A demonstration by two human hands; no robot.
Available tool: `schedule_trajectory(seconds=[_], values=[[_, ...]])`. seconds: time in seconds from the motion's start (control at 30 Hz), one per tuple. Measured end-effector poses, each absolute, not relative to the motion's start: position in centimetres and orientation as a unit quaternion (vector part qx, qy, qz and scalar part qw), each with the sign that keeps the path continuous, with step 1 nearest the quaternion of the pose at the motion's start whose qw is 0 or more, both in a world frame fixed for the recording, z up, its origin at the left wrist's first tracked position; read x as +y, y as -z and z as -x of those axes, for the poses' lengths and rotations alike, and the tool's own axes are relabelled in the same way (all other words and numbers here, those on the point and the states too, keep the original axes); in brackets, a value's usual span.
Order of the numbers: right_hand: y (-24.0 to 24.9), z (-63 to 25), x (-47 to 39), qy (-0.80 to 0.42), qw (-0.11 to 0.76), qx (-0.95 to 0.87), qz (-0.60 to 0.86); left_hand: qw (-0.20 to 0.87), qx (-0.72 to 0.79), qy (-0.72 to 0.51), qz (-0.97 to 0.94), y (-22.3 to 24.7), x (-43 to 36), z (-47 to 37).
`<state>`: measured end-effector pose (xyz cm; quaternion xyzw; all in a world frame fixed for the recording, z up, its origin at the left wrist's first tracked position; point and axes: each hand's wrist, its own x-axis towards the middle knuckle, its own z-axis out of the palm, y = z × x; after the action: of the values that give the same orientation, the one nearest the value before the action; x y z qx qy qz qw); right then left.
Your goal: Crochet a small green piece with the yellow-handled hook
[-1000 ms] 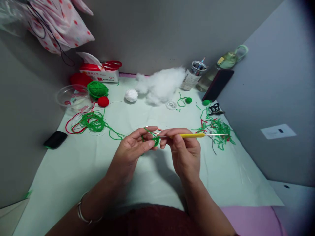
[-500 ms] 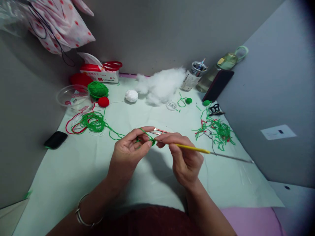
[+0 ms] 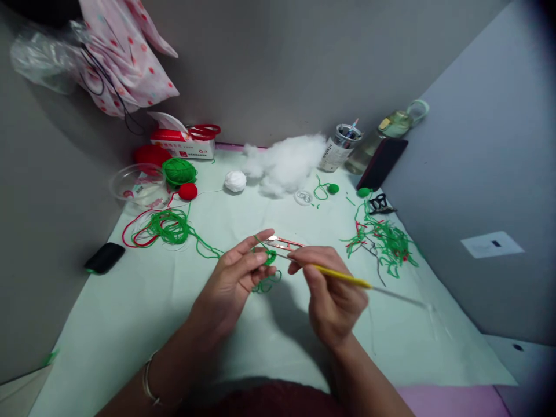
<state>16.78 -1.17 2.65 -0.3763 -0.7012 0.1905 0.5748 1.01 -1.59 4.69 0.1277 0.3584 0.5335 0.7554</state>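
My left hand (image 3: 234,275) pinches a small green crochet piece (image 3: 270,257) between thumb and fingers, and a strand of green yarn runs over its raised index finger. Closed around the yellow grip of a crochet hook (image 3: 341,277) is my right hand (image 3: 332,295); the hook's thin metal tip reaches the green piece. Loose green loops (image 3: 267,284) hang under my left fingers. The working yarn leads left to a tangled heap of green yarn (image 3: 169,227). Just behind my hands lies a red-handled pair of snips (image 3: 284,242), partly covered.
Behind are white stuffing (image 3: 289,165), a white yarn ball (image 3: 235,181), a green yarn ball (image 3: 179,172), a tissue box (image 3: 185,145) and a pen can (image 3: 339,149). At right lie green yarn scraps (image 3: 391,243), a phone (image 3: 382,165) and a bottle (image 3: 362,153). A black case (image 3: 104,258) sits left.
My right hand has drawn slightly right and down with the hook, showing more of its metal tip. My left hand has turned, and the green piece and hanging loops show more. The view has shifted.
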Motion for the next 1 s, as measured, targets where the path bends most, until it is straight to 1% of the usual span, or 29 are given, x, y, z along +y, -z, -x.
schedule_trajectory(seconds=[0.1,0.17,0.4,0.47,0.57,0.63,0.73,0.8,0.83,0.9,0.97,1.0], values=[[-3.2,-16.5,-0.8,-0.353,0.623,-0.608,0.344,0.723,0.374,-0.552,-0.185,-4.5,-1.6,-0.9],[-3.2,-16.2,-0.5,-0.390,0.618,-0.593,0.337,0.712,0.373,-0.553,-0.218,-4.4,-1.8,-1.0],[-2.8,-16.0,-0.7,-0.340,0.596,-0.626,0.372,0.675,0.395,-0.571,-0.247,-4.0,-2.1,-1.7],[-2.5,-16.0,-0.9,-0.274,0.578,-0.672,0.373,0.692,0.382,-0.572,-0.221,-4.0,-2.0,-1.9],[-2.2,-16.3,-1.1,-0.163,0.556,-0.734,0.353,0.754,0.343,-0.535,-0.168,-4.0,-1.8,-1.8],[-2.4,-16.6,-1.0,-0.202,0.580,-0.707,0.351,0.776,0.331,-0.518,-0.140,-4.0,-1.6,-1.5],[-2.9,-16.8,-0.5,-0.371,0.625,-0.588,0.355,0.755,0.356,-0.535,-0.132,-4.0,-1.4,-1.1],[-3.2,-16.7,-0.3,-0.450,0.621,-0.546,0.339,0.736,0.362,-0.545,-0.173,-3.9,-1.4,-1.1],[-3.2,-16.6,-0.2,-0.460,0.614,-0.548,0.334,0.728,0.362,-0.547,-0.201,-3.9,-1.5,-1.2],[-3.1,-16.3,-0.2,-0.440,0.604,-0.569,0.342,0.716,0.357,-0.546,-0.248,-3.8,-1.8,-1.4],[-3.0,-16.2,-0.3,-0.424,0.607,-0.573,0.351,0.712,0.358,-0.544,-0.262,-3.7,-2.0,-1.7],[-2.9,-16.3,-0.3,-0.436,0.608,-0.562,0.352,0.711,0.361,-0.544,-0.262,-3.8,-2.1,-1.7]])
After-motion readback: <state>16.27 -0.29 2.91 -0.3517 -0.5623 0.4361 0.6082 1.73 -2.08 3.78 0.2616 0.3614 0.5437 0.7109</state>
